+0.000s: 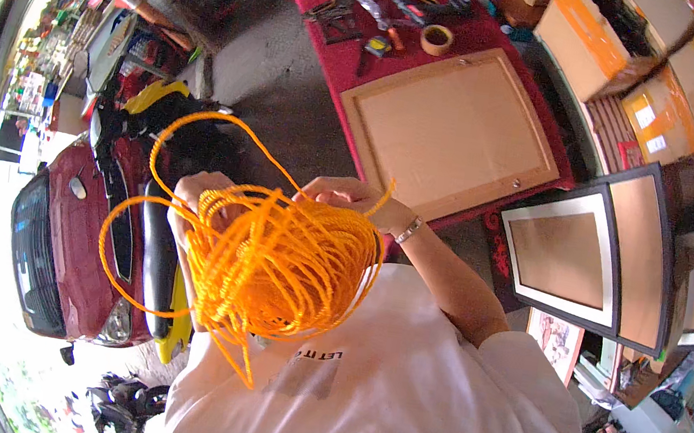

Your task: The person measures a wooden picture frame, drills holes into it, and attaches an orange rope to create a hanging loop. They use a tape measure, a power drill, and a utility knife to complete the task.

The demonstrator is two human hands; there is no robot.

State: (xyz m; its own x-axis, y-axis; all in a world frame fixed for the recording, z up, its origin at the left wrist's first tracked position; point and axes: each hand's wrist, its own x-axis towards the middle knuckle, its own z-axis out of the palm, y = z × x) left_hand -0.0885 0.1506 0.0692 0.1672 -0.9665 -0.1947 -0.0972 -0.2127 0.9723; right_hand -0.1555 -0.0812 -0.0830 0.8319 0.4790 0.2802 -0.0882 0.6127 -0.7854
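A large loose bundle of orange rope is held up in front of my chest, with several loops spilling out to the left and below. My left hand is closed round the left side of the bundle, its fingers partly hidden by the strands. At the bundle's upper edge, my right hand has its fingers bent and pinched on the rope. One loop arches up from the left side and runs down to the right fingers. A short rope end sticks up beside the right hand.
Ahead is a table with a red cloth, bearing a wooden framed panel, a roll of tape and hand tools. Black-edged frames lean at the right, near cardboard boxes. A dark red car and a yellow-and-black motorbike stand left.
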